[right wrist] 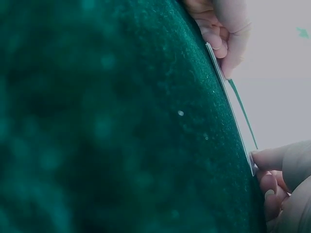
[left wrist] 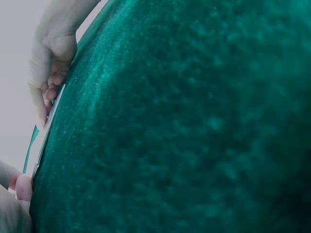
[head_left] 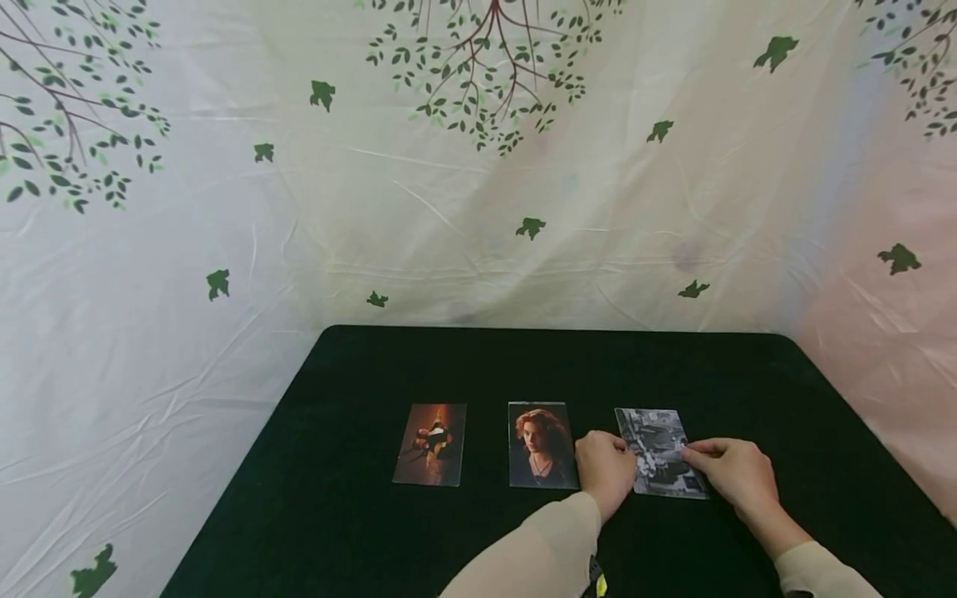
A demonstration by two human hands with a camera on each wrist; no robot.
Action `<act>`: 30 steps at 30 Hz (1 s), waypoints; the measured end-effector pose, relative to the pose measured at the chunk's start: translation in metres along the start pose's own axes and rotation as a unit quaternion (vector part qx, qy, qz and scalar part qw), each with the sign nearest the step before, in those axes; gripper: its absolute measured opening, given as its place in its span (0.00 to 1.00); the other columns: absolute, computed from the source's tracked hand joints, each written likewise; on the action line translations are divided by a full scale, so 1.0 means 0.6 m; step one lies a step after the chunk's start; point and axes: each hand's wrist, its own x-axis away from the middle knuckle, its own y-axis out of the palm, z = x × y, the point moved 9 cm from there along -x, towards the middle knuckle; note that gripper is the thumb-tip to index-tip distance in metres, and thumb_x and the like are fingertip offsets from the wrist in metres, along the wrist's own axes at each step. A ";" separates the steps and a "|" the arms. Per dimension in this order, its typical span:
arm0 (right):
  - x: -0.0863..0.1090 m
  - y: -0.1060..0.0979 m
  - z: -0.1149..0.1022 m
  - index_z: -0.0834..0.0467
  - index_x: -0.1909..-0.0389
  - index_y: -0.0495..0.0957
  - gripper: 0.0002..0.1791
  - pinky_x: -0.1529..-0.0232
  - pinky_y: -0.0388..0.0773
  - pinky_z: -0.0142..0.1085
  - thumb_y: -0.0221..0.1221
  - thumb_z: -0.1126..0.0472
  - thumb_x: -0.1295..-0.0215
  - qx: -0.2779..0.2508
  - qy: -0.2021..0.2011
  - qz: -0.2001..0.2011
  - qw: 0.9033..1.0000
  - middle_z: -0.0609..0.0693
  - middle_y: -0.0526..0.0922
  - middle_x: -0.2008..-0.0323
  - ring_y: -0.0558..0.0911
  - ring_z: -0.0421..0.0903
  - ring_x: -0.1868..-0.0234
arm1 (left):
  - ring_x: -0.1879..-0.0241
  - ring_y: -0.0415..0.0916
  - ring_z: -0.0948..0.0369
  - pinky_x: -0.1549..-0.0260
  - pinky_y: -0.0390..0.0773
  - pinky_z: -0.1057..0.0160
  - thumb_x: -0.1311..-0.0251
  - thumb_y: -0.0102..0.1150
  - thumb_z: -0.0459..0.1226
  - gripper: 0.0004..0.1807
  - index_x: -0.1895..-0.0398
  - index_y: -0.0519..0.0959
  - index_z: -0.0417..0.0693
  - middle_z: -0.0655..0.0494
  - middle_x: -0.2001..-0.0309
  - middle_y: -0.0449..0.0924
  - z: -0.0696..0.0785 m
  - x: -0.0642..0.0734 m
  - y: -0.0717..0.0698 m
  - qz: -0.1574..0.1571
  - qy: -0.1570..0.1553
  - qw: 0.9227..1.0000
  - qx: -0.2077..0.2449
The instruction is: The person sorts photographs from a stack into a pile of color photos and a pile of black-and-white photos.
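Observation:
A black-and-white photo card [head_left: 656,453] lies on the dark green tabletop at the right of a row, slightly askew. My left hand [head_left: 604,469] holds its left edge with bent fingers. At the right edge, my right hand [head_left: 736,473] pinches the same card, its thumb lying over the top. Seen edge-on in the right wrist view, the photo card [right wrist: 233,107] is a thin pale strip between the right hand [right wrist: 289,182] and the left hand [right wrist: 226,29]. Fingertips beneath the card are partly hidden.
A portrait photo card [head_left: 540,448] lies close to the left of my left hand. Farther left is an orange-brown photo card [head_left: 431,446]. The green cloth-covered table [head_left: 314,515] has rounded far corners. Behind it hangs a pale curtain [head_left: 449,183] with printed leaves.

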 end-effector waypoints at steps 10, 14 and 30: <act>-0.001 -0.003 0.006 0.62 0.53 0.81 0.29 0.71 0.70 0.37 0.59 0.39 0.38 -0.016 0.007 0.020 1.000 0.59 0.82 0.57 0.77 0.49 0.63 | 0.83 0.67 0.69 0.83 0.67 0.66 0.51 0.63 0.30 0.05 0.80 0.86 0.46 0.66 0.85 0.74 0.002 -0.007 -0.006 -0.023 -0.033 0.999 0.007; 0.000 -0.002 0.008 0.63 0.51 0.80 0.31 0.71 0.70 0.37 0.57 0.38 0.37 -0.024 0.019 0.028 0.999 0.58 0.82 0.58 0.77 0.49 0.64 | 0.79 0.70 0.69 0.76 0.71 0.65 0.48 0.64 0.35 0.03 0.70 0.84 0.45 0.66 0.81 0.75 0.013 -0.018 -0.031 -0.020 -0.050 0.998 0.032; 0.038 0.044 -0.128 0.56 0.51 0.80 0.25 0.71 0.75 0.37 0.58 0.40 0.37 -0.035 -0.064 -0.011 0.997 0.49 0.81 0.66 0.78 0.43 0.70 | 0.78 0.74 0.66 0.78 0.73 0.65 0.41 0.63 0.39 0.09 0.63 0.81 0.43 0.59 0.76 0.79 -0.032 -0.057 -0.263 -0.006 0.023 0.999 -0.042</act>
